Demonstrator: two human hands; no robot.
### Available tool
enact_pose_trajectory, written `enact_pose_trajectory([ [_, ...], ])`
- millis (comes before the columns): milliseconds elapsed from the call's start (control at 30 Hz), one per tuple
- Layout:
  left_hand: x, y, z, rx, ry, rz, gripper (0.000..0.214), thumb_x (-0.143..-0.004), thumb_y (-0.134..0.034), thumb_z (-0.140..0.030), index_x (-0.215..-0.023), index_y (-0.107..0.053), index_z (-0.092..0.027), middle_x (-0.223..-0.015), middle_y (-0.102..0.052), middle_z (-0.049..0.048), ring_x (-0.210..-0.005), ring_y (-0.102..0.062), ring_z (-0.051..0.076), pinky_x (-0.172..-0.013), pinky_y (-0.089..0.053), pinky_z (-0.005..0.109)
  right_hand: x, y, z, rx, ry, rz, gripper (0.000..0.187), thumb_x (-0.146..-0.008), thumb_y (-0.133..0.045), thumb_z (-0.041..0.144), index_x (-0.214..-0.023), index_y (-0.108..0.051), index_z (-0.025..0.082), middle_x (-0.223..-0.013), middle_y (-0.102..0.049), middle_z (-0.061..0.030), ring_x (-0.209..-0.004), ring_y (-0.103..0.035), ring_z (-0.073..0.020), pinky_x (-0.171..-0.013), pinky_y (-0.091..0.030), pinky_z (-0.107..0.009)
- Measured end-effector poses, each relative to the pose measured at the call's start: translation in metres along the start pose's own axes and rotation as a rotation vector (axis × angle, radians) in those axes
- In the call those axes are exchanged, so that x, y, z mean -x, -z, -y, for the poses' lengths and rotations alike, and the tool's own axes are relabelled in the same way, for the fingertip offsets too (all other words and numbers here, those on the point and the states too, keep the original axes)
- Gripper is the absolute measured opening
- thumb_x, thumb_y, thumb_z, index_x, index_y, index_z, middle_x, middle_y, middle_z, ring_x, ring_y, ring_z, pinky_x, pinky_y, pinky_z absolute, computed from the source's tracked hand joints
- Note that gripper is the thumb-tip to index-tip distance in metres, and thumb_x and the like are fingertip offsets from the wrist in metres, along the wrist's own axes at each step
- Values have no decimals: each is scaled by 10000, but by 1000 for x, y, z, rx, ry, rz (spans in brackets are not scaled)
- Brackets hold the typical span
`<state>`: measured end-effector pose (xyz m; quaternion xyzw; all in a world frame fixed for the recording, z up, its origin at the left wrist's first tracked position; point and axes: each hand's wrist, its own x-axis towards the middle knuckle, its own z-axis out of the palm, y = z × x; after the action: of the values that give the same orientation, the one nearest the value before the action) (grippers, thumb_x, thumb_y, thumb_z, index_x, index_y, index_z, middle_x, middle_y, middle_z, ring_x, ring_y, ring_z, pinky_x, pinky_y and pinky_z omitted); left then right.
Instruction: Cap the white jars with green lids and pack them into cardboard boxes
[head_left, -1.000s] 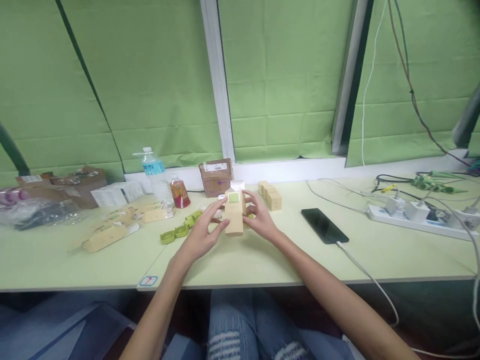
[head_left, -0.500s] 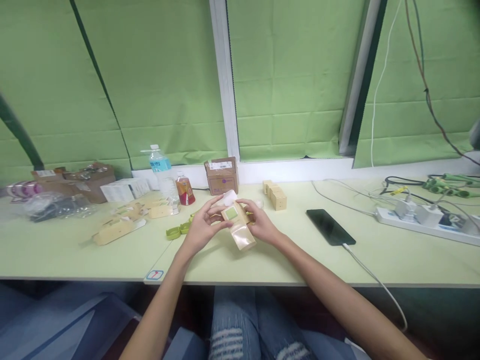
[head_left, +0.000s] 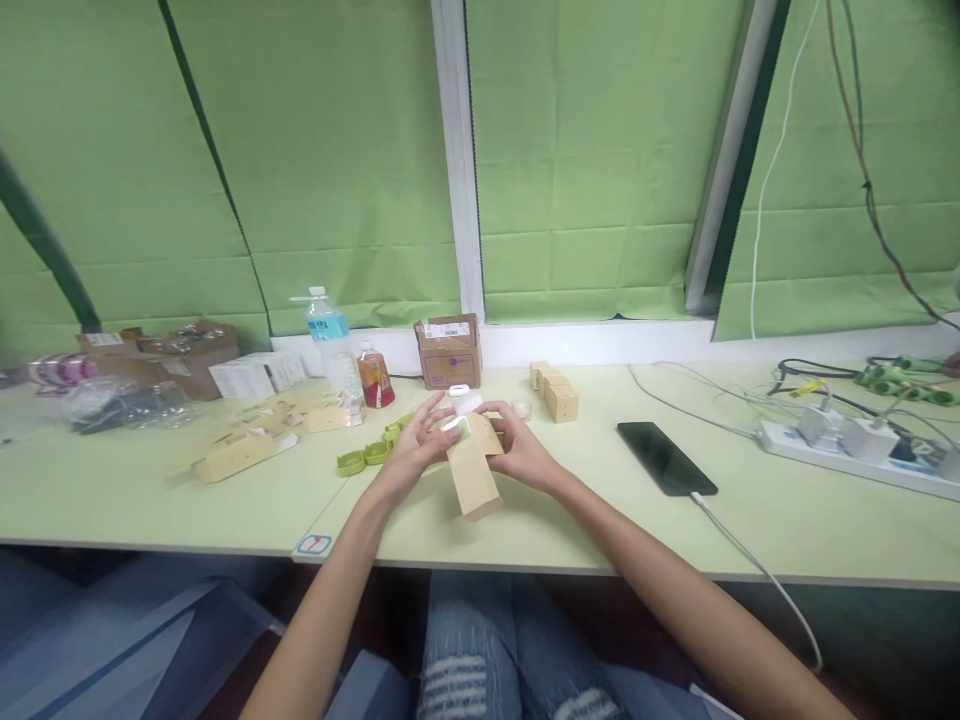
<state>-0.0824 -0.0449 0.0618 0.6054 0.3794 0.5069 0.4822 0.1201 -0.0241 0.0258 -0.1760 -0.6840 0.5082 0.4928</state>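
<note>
Both hands hold a tan cardboard box [head_left: 472, 474] just above the green table [head_left: 570, 520], at the middle. My left hand [head_left: 415, 449] grips its upper left side, fingers curled, a small white piece by the fingertips. My right hand [head_left: 519, 447] clasps the box's upper right flap. The box tilts, its lower end pointing toward me. A green patch near its top is mostly covered by my fingers.
Green plastic cases [head_left: 370, 452] lie left of my hands. Flat cardboard blanks [head_left: 238, 452], a water bottle [head_left: 330, 345], a small red bottle [head_left: 373, 380] and a brown carton [head_left: 448, 352] sit behind. Finished small boxes [head_left: 555, 391] stand at right; a black phone [head_left: 666, 457] on a cable and a power strip [head_left: 855, 440] further right.
The box has been turned from lying flat on the table to lifted and tilted toward me. Both hands stayed on it and drew closer around its top.
</note>
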Motion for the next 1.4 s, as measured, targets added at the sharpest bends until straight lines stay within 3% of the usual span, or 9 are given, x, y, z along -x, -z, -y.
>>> enact_pose_trajectory([
  [67,1,0,0,18,43,8,875,-762,-834,-427,-1512,-412,-269,-1554,-457,176,-1318,-573,344,-893,-592,392,1,0,1,-21,-27,18,702,-643,-832,175,-1234,-468,285,-1023,-663,-6,-844,-667,-174,-716,-529,-277],
  [200,-2,1,2,79,60,38,698,-738,-850,-434,-1318,-544,-194,-1285,-684,167,-1143,-684,316,-847,-606,397,1,1,2,0,-50,50,740,-683,-804,187,-1341,-476,272,-1114,-686,-53,-945,-684,-203,-764,-545,-299],
  [333,-5,0,6,78,-6,-110,729,-668,-892,-419,-1245,-507,-194,-1108,-745,117,-969,-733,260,-788,-618,382,-2,7,0,80,-22,111,842,-709,-772,203,-1484,-452,279,-1349,-634,-96,-1221,-615,-266,-953,-527,-382],
  [400,-7,-1,9,49,-55,-166,753,-646,-899,-426,-1236,-488,-202,-1108,-737,113,-943,-734,251,-758,-622,371,-3,12,0,108,-16,87,738,-755,-720,225,-1461,-511,284,-1396,-619,-86,-1277,-583,-276,-1015,-499,-418],
  [533,-6,-8,16,-109,-157,-211,717,-660,-882,-448,-1208,-479,-222,-1101,-720,98,-942,-714,244,-709,-610,336,-3,15,4,104,-72,-64,476,-886,-570,306,-1356,-623,254,-1308,-678,-92,-1174,-648,-269,-965,-527,-438],
  [767,-1,-31,20,-435,-284,-273,392,-795,-773,-458,-1035,-596,-203,-1155,-682,94,-988,-684,227,-701,-556,280,1,2,5,440,60,-101,698,-792,-801,407,-1422,-563,221,-1436,-607,-120,-1295,-580,-297,-1114,-429,-473],
  [933,-3,-32,22,-466,-283,-230,461,-830,-741,-482,-1187,-660,-201,-1222,-699,102,-1048,-680,254,-769,-584,321,0,2,-4,585,177,-69,702,-783,-783,268,-1441,-539,244,-1396,-628,-117,-1285,-582,-314,-1109,-439,-487],
  [1067,-4,-31,22,-329,-225,-160,496,-917,-603,-547,-1224,-717,-174,-1249,-716,112,-1068,-686,287,-775,-626,383,0,2,-6,634,200,-82,635,-802,-695,191,-1419,-551,243,-1350,-654,-105,-1219,-620,-307,-1060,-475,-464],
  [1400,-5,-31,22,-157,-138,-225,539,-879,-650,-524,-1280,-710,-169,-1386,-655,120,-1147,-665,320,-691,-668,408,2,3,-7,688,229,-53,710,-784,-677,172,-1468,-502,243,-1404,-628,-101,-1234,-616,-306,-1062,-471,-449],
])
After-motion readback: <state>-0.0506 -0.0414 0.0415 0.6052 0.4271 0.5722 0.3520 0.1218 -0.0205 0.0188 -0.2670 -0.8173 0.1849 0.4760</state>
